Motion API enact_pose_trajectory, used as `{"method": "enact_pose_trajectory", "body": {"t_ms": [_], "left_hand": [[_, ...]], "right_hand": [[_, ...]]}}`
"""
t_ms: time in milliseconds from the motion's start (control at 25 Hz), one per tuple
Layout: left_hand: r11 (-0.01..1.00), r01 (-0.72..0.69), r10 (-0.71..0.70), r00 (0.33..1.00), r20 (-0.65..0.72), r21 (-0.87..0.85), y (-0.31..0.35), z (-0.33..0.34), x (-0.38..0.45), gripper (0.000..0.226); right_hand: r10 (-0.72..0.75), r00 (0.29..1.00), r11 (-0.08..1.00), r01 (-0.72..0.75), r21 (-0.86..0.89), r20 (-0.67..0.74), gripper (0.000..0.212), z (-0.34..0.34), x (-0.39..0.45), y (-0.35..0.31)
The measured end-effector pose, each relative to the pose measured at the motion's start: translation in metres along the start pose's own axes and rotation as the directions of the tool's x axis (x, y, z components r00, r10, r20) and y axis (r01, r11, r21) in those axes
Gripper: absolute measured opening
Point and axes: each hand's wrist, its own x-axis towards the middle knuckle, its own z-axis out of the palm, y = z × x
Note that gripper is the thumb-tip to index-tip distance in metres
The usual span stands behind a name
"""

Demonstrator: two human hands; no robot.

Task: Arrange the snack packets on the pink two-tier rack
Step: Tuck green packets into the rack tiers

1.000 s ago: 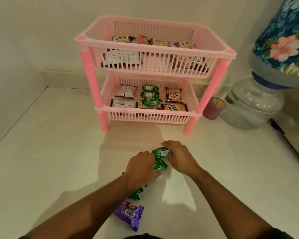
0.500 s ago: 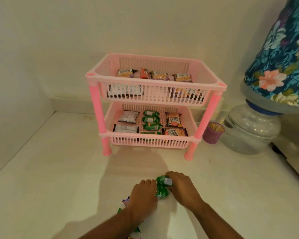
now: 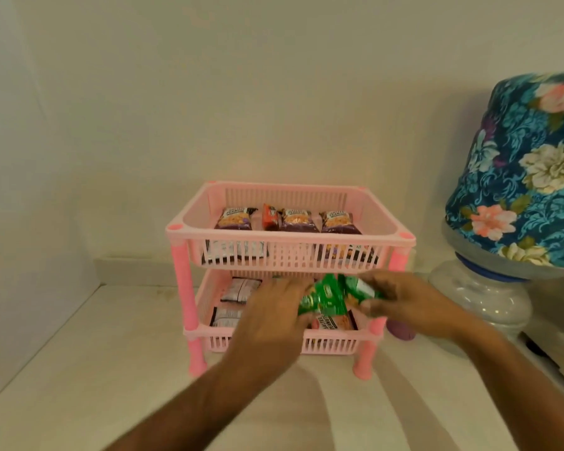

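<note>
The pink two-tier rack (image 3: 183, 291) stands on the floor against the wall. Its top tier holds three purple peanut packets (image 3: 235, 219) and an orange packet (image 3: 270, 217). White packets (image 3: 240, 290) lie at the left of the bottom tier, and an orange peanut packet (image 3: 334, 321) shows at its front right. Both my hands are at the opening of the bottom tier with green snack packets (image 3: 328, 296) between them. My left hand (image 3: 274, 312) grips them from the left, my right hand (image 3: 394, 301) from the right. The hands hide the middle of the bottom tier.
A water jar (image 3: 479, 297) under a blue floral cover (image 3: 528, 177) stands right of the rack. A small purple cup (image 3: 402, 332) sits by the rack's right front leg. A dark edge runs along the floor at far right.
Both hands lifted the green packets off the floor and carried them forward to the bottom tier. The camera tilted up, so the purple packets near me left the view.
</note>
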Motion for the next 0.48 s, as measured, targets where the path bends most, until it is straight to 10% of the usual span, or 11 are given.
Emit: {"method": "enact_pose_trajectory", "body": {"t_ms": [280, 480], "left_hand": [[0.998, 0.057, -0.058, 0.996, 0.071, 0.014, -0.02, -0.082, 0.149, 0.049], [0.985, 0.132, -0.164, 0.911, 0.378, 0.111, -0.045, -0.069, 0.196, 0.05]], "right_hand": [[-0.167, 0.906, 0.98, 0.111, -0.164, -0.39, 0.035, -0.08, 0.097, -0.089], [-0.158, 0.925, 0.94, 0.033, -0.34, -0.346, 0.033, -0.068, 0.168, -0.094]]}}
